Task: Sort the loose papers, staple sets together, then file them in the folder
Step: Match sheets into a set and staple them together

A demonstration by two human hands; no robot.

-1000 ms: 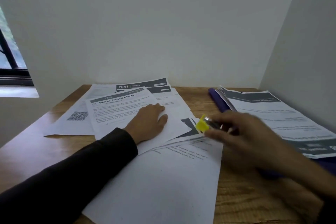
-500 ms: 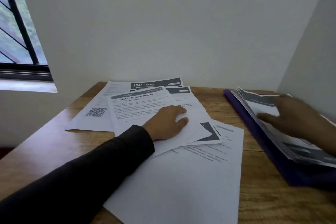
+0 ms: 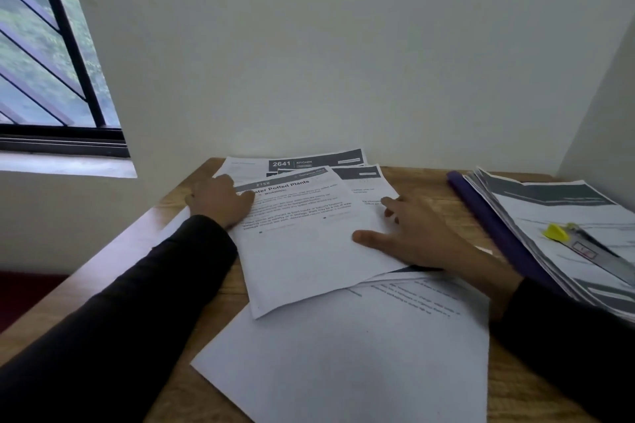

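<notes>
Sorting step: left hand (image 3: 220,201) and right hand (image 3: 417,233), fingers flat and open, press the top sheet (image 3: 309,240); next, square the set, then fetch the stapler (image 3: 591,245) from the folder (image 3: 498,230).

Top sheet (image 3: 302,244): dark header strip with number, seemingly "2758"; bold title "…ater Potted Plants", first letters hidden by left hand (image 3: 220,201); subline likely "Worksheet"; body lines too small to read.
Rear sheet (image 3: 316,161): white "2641" and "KITCHEN" on dark banner.
Print on other sheets and on stapler (image 3: 584,244): illegible.
</notes>
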